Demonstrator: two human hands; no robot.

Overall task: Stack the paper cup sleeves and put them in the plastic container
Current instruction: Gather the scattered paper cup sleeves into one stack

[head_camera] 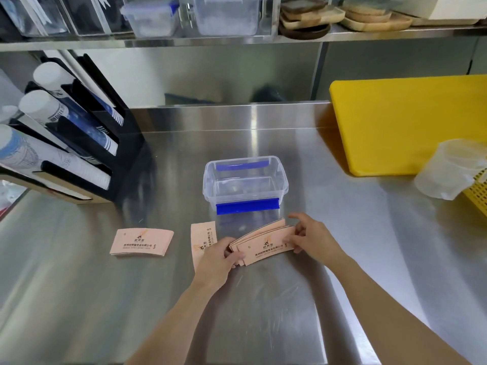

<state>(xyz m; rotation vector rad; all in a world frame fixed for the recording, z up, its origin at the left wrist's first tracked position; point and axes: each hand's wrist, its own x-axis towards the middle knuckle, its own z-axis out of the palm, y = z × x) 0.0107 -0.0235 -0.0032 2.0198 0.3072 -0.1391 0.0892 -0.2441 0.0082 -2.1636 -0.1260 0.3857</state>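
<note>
A small stack of pink paper cup sleeves [264, 243] is held just above the steel counter, fanned slightly. My left hand [218, 259] grips its left end and my right hand [312, 237] pinches its right end. Behind the stack stands an open clear plastic container [245, 180] with blue clips; nothing is inside it. Another pink sleeve [201, 238] lies flat under my left hand, partly hidden. A third pile of sleeves [142, 242] lies flat farther left on the counter.
A black cup dispenser rack [66, 135] with paper cups stands at the left. A yellow cutting board [411, 125] leans at the back right, with a clear bag [453, 169] and yellow basket [478, 191] at the right edge. A shelf above holds containers and wooden trays.
</note>
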